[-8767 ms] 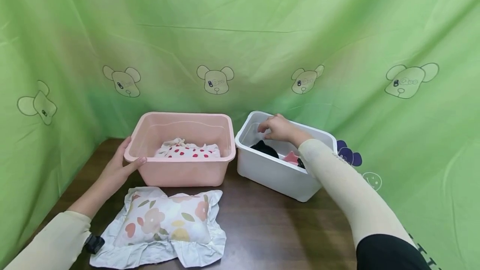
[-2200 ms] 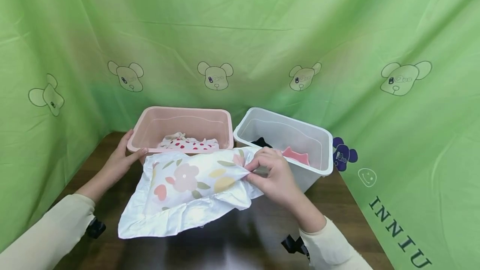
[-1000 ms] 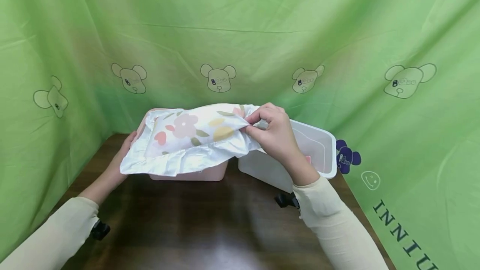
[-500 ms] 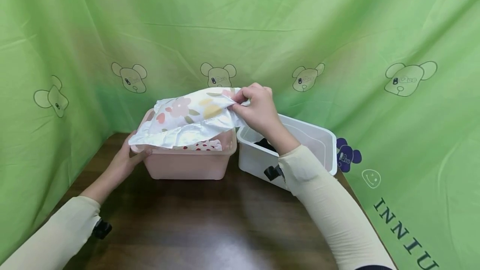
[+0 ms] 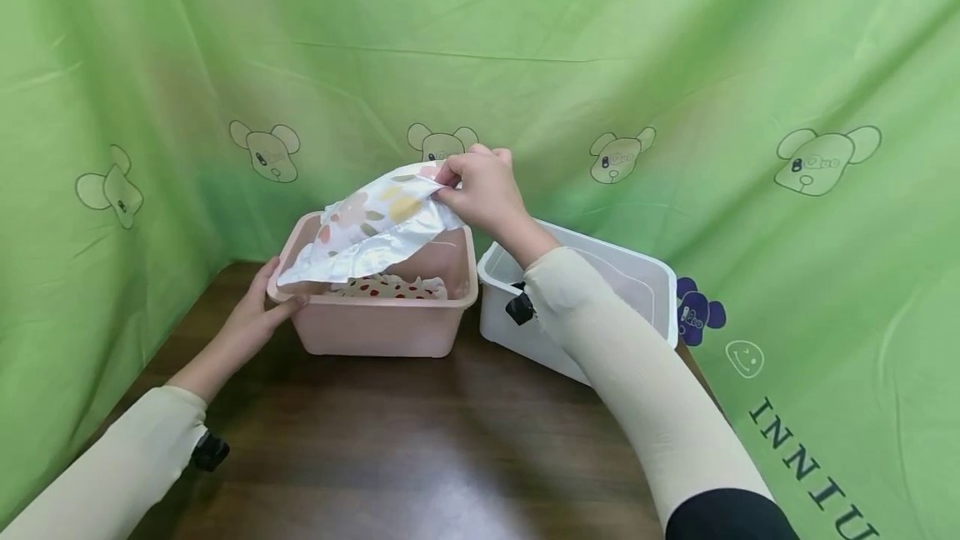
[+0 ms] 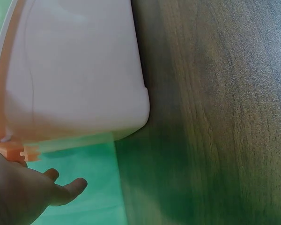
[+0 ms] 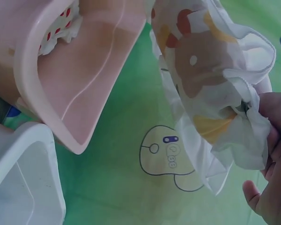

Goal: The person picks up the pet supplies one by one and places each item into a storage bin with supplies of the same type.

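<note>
A small floral pillow (image 5: 378, 211) with a white ruffled edge hangs tilted over the pink bin (image 5: 375, 332), its right end higher. My right hand (image 5: 483, 186) pinches that end between thumb and fingers; in the right wrist view the ruffle (image 7: 246, 140) bunches at the fingertips. The pillow's lower left end overlaps the bin's front left rim. My left hand (image 5: 251, 319) holds the bin's left front corner, thumb along the front rim; the left wrist view shows some of its fingers (image 6: 68, 190) below the rim. White cloth with red spots (image 5: 390, 287) lies inside the bin.
A white bin (image 5: 525, 344) stands right of the pink one, partly behind my right forearm; something black shows inside. Both bins rest on a dark wooden table (image 5: 360, 440). A green curtain (image 5: 480, 40) with printed bear heads hangs close behind and along the sides.
My right hand lifted the pillow from the table, carried it up over the pink bin, then moved left and higher, tilting it more steeply. My left hand stays at the bin's corner.
</note>
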{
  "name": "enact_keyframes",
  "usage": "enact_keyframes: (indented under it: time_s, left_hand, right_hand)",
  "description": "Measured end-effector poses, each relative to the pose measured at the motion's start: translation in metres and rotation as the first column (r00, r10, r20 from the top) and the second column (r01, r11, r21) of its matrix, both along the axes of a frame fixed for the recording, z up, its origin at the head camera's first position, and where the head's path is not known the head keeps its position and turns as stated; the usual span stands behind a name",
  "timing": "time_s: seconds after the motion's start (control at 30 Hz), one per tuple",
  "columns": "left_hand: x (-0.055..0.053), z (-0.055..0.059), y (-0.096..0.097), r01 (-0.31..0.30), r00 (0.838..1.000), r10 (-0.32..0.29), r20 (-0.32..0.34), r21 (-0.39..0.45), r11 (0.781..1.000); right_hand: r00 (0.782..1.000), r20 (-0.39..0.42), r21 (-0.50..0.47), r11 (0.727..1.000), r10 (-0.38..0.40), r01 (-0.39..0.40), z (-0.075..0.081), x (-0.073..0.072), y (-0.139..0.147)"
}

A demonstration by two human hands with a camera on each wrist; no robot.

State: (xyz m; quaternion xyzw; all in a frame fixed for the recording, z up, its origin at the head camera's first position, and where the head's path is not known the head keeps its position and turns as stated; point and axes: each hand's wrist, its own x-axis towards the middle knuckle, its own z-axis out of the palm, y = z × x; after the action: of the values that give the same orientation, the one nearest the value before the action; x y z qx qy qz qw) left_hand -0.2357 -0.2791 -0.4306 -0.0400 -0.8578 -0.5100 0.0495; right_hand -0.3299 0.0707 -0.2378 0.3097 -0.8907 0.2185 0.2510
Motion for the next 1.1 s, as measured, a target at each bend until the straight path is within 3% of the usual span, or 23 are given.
enact_keyframes:
  time_s: [0.37,0.73,1.1]
  left_hand:
    - [0.0,0.004,0.003,0.001,1.0,-0.001,-0.001,-0.001,1.0]
    - [0.002,0.006,0.004,-0.002,1.0,0.002,0.011,-0.007,1.0]
    - [0.003,0.006,0.004,-0.008,1.0,0.008,0.004,-0.003,1.0]
  right_hand:
    - [1.0,-0.013,0.195,0.981,-0.012,0.014,-0.005,-0.021,-0.026]
    - [0.991,-0.031,0.365,0.925,0.126,-0.107,-0.013,-0.029,-0.055]
    - [0.976,0.078,0.449,0.867,0.202,-0.216,-0.025,-0.03,-0.073]
